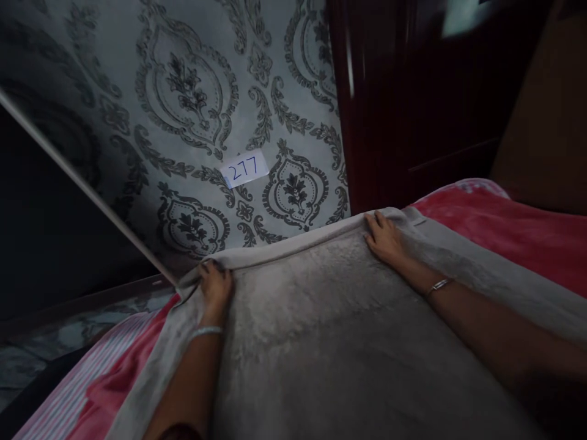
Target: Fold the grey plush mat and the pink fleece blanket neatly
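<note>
A grey plush blanket [321,330] is spread out in front of me, with a smooth, paler hem along its far edge. My left hand [214,290] is at the far left corner, its fingers bent over the hem and closed on it. Towards the far right, my right hand [386,241] rests on the blanket close to the hem. Its fingers are stretched and somewhat apart, with the palm down. Whatever lies under the palms is hidden.
Beneath the blanket, a red cover [518,229] shows at the right, and a striped pink cloth [87,379] at the left. The patterned wall [192,146] bears a paper label [245,168] reading 277. Dark glossy wooden furniture [413,110] stands behind.
</note>
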{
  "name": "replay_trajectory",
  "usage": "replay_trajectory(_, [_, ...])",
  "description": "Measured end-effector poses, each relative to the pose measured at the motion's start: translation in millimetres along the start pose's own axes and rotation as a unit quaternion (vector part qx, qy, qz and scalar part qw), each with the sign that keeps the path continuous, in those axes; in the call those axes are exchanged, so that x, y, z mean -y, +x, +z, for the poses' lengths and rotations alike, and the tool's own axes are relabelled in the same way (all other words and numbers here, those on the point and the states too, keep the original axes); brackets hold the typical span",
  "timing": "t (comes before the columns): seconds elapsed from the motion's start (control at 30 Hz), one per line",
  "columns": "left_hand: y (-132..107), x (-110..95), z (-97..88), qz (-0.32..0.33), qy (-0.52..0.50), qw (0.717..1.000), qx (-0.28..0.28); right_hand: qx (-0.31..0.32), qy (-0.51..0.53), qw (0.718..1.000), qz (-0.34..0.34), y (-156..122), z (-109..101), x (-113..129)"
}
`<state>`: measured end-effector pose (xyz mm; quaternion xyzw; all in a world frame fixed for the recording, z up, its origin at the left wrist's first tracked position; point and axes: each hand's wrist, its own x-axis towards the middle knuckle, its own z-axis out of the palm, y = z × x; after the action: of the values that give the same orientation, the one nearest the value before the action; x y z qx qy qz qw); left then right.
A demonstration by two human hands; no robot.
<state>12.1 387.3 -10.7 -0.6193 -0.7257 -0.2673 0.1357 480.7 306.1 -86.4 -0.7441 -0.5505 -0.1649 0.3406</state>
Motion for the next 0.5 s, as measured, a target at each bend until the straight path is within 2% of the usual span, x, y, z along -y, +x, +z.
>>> replay_trajectory(0.07, [-21,2,9.9,0.055,0.033,0.998,-0.024,-0.033,0.009,0.999,0.035,2,-7,1])
replay_trajectory(0.17, [-36,7,15.6,0.078,0.082,0.993,-0.035,-0.050,0.028,0.993,0.099,11,-19,2])
replay_trajectory(0.27, [-33,9,12.2,0.128,0.097,0.987,-0.017,0.015,0.045,0.981,0.188,34,-32,-2])
replay_trajectory(0.37, [-29,9,9.1,0.182,0.084,0.980,-0.019,0.076,0.053,0.952,0.291,63,-44,-10])
replay_trajectory(0.43, [-28,8,9.9,0.200,0.064,0.978,-0.011,0.099,0.068,0.943,0.310,76,-52,-14])
replay_trajectory(0.5, [-28,9,12.3,0.204,0.044,0.978,0.004,0.111,0.089,0.950,0.276,80,-59,-16])
